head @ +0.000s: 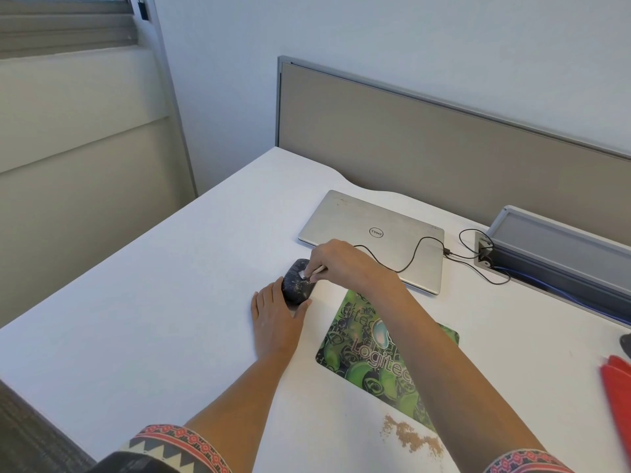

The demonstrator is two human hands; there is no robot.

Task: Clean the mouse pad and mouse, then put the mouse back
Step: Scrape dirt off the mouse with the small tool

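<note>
A: Where the white table carries the work, what does each hand do?

B: The left hand lies flat on the table, its fingers spread open and cupped against the near end of the black mouse, steadying it. The right hand reaches over from the right; its fingers are pinched closed on a small white wipe or brush tip with a pale handle, pressed on top of the mouse.

A: And where does the mouse sit?

B: On bare table, just left of the green Logitech mouse pad and not on it. Pale specks show on the mouse's shell.

A: What surrounds it?

B: A closed silver laptop lies beyond, a black cable crossing its lid. Brown crumbs lie at the pad's near edge, and a red object sits at the right edge. Which material the white tip is cannot be told.
</note>
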